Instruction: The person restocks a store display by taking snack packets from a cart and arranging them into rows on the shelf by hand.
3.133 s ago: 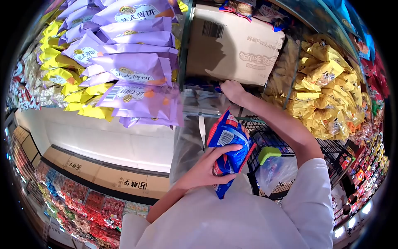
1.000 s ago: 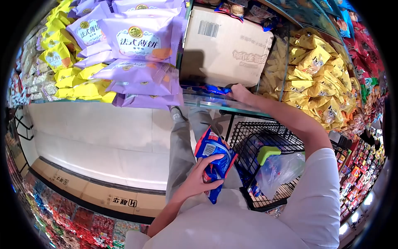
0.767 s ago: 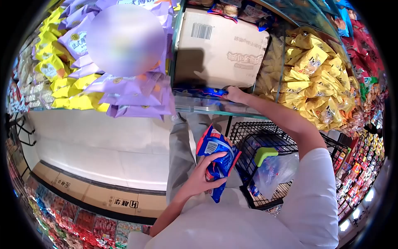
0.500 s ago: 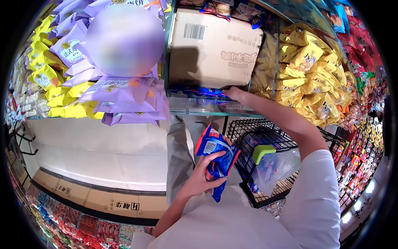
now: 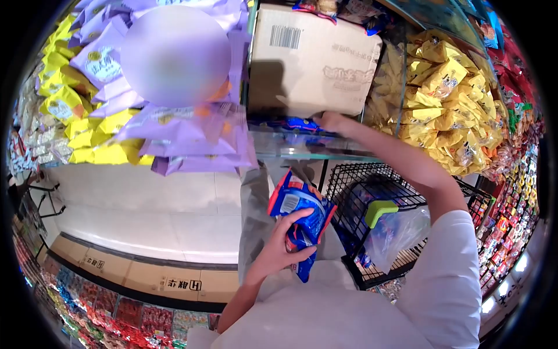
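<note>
Beside the cardboard box point(image 5: 314, 70), my right hand point(image 5: 333, 123) reaches blue packets point(image 5: 299, 124), can't tell grip or opening; left hand point(image 5: 276, 249) half-curled, holding blue bag point(image 5: 315, 222). Likely needs pinch next.

Glossy blue, red-edged held packets point(image 5: 312, 223) slant just below centre; other blue packets point(image 5: 299, 124) lie upper centre
</note>
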Motion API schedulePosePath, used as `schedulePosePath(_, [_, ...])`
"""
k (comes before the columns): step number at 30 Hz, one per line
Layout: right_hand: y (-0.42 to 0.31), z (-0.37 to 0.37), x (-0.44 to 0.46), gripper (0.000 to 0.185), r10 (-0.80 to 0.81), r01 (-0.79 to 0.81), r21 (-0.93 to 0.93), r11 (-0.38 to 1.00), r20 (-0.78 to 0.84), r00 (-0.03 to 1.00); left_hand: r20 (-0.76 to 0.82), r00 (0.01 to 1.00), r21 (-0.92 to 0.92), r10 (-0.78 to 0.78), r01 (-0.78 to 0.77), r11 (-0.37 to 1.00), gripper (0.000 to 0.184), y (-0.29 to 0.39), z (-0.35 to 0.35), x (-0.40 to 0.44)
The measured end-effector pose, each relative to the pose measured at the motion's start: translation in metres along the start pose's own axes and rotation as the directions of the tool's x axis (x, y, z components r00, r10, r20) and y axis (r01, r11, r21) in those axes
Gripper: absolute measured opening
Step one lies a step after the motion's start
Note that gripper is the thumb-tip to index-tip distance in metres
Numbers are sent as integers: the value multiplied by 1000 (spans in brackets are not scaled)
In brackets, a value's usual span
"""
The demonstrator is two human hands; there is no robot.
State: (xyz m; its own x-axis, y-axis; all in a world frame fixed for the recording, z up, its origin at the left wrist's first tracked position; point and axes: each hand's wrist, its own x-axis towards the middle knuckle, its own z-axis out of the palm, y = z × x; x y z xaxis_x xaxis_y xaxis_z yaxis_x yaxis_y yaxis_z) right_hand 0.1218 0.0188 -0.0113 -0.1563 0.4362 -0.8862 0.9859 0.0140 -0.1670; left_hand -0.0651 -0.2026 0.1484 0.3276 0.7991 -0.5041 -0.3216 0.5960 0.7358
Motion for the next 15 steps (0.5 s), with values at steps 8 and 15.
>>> schedulePosePath(8, [-36,-57,-99,32,-16,115,690,715,-148,989,1,999,-104,-49,49,993,65,-17,-8,-27])
schedulePosePath(15, [-48,-30,-207,34,135,677,655,334,-744,654,65,998,-148,20,-11,989,66,-29,-19,-54])
